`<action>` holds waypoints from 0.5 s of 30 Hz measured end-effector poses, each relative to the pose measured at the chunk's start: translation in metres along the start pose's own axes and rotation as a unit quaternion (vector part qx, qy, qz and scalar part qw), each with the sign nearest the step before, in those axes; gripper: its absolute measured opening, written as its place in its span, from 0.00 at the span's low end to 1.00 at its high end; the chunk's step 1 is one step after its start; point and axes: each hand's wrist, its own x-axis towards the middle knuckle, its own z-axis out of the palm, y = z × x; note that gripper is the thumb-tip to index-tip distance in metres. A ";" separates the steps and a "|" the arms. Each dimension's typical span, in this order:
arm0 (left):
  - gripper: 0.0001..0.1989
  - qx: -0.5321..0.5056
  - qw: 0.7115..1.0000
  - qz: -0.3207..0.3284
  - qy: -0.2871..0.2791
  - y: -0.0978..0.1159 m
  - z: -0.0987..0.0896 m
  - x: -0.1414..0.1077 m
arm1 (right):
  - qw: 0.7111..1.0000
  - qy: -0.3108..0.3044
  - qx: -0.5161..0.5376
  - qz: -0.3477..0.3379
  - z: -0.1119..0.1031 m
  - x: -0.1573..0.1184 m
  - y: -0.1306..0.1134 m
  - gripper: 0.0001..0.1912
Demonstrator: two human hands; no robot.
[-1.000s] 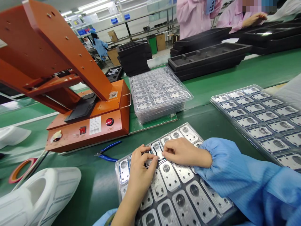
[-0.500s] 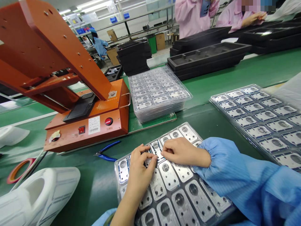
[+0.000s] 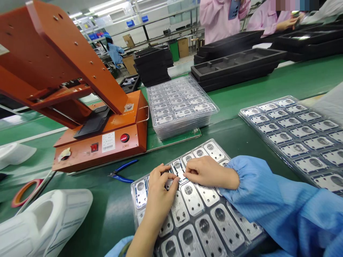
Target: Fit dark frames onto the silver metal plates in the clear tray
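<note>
Silver machined aluminium plates (image 3: 191,198), seated row on row in a clear plastic tray (image 3: 132,203) directly below the head camera, on a green bench mat (image 3: 107,214). Left hand (image 3: 160,189) curled over the tray's upper left area, with its fingertips (image 3: 174,182) bunched against a plate, and right hand (image 3: 209,173) reaching in from a blue sleeve (image 3: 268,203), its fingers (image 3: 189,171) laid across the same spot. Nothing clearly clenched and nothing clearly released; whatever lay between the fingers too hidden to tell, so no grasp confirmed. Every visible pocket already occupied; only the pockets beneath the hands left unknown. Farther right, a second tray (image 3: 240,113), likewise filled with plates. Beyond the hands, a stack of clear trays (image 3: 182,128) beside an orange bench press (image 3: 102,142), with blue-handled pliers (image 3: 123,176) lying untouched near the left hand and black foam trays (image 3: 235,67) farther along the bench, none of them in contact with either hand
</note>
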 end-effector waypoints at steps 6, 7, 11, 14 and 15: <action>0.05 0.006 1.000 0.002 -0.004 0.001 0.000 0.001 | 0.998 0.008 -0.036 -0.044 0.002 -0.003 0.002 0.08; 0.05 0.008 1.000 0.003 -0.004 0.001 -0.001 0.001 | 0.998 0.008 -0.045 -0.051 0.002 -0.003 0.002 0.07; 0.05 0.014 1.000 0.002 -0.013 0.001 -0.001 0.000 | 0.994 0.006 -0.083 -0.072 0.002 -0.004 0.000 0.08; 0.04 0.021 1.000 0.005 -0.017 0.000 -0.001 0.000 | 0.991 -0.007 -0.109 -0.074 0.001 -0.005 -0.002 0.09; 0.04 0.025 1.000 0.008 -0.017 -0.001 -0.001 0.000 | 0.991 -0.012 -0.115 -0.071 0.001 -0.005 -0.002 0.09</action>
